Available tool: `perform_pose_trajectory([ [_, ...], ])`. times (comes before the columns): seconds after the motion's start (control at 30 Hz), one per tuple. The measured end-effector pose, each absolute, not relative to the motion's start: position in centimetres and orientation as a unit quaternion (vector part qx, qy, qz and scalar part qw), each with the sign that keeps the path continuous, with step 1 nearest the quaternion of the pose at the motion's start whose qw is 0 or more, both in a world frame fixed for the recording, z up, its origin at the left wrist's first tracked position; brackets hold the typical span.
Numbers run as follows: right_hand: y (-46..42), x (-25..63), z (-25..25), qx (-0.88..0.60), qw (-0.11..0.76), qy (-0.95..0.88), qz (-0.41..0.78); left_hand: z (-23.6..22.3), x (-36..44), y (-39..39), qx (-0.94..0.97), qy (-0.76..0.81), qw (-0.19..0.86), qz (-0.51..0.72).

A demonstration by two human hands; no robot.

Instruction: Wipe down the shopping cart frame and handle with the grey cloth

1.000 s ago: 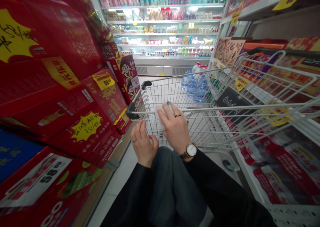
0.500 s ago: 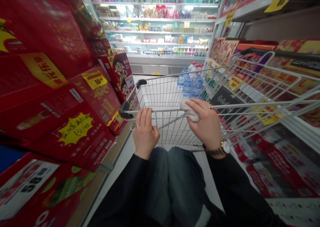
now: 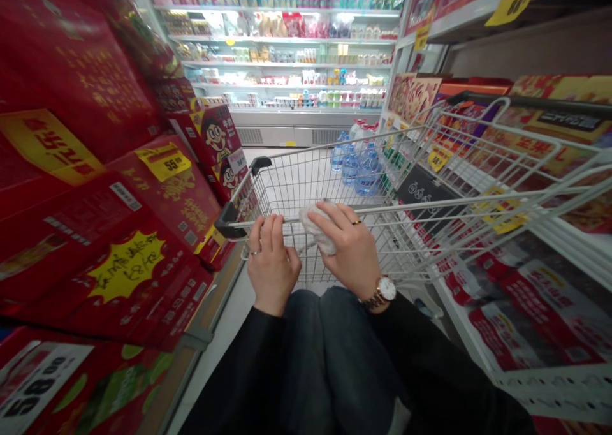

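Note:
A wire shopping cart (image 3: pixel 411 206) stands sideways in front of my knees. My left hand (image 3: pixel 271 266) grips its near top rail close to the black corner cap (image 3: pixel 229 221), fingers curled over the bar. Wrapped around the same rail, a little to the right, is a white cloth (image 3: pixel 315 226). My right hand (image 3: pixel 351 247) is closed on that cloth and presses it against the bar. A ring and a wristwatch show on the right hand and wrist. The parts of the cloth under my palm are hidden.
Red gift boxes (image 3: pixel 157 231) are stacked high close on the left. Shelves with boxes and packs (image 3: pixel 540 301) line the right. Large water bottles (image 3: pixel 367 167) stand on the floor beyond the cart, before a lit refrigerated display case (image 3: pixel 287 119).
My right hand has slid the cloth left along the rail, closer to my left hand. The left hand keeps its hold on the rail. The whole view has shifted slightly.

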State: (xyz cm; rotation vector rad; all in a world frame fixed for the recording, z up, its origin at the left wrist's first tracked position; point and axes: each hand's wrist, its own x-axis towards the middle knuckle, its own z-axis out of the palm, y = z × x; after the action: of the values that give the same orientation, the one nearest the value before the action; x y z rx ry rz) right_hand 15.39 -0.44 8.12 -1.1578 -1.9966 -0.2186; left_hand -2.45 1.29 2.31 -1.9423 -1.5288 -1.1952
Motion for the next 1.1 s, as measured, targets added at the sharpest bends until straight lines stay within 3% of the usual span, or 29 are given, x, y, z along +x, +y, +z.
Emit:
perform_pose_trajectory([
  [0.17,-1.3,18.4,8.4,-0.504,0.440,-0.734,-0.119,1.8,-2.0,1.5,-0.689,-0.535,0.206,-0.443],
  [0.43,-0.4,12.4,7.4,-0.466,0.420,-0.769,-0.126,1.5,-2.7,2.0,-0.690,-0.528,0.205,-0.451],
  [0.77,-1.3,19.2,8.7,-0.537,0.450,-0.698,-0.145,1.7,-3.1,2.3,-0.678,-0.540,0.217,-0.448],
  [1.1,-0.8,11.9,8.3,-0.512,0.404,-0.750,-0.110,1.7,-2.5,2.1,-0.666,-0.550,0.207,-0.459],
])
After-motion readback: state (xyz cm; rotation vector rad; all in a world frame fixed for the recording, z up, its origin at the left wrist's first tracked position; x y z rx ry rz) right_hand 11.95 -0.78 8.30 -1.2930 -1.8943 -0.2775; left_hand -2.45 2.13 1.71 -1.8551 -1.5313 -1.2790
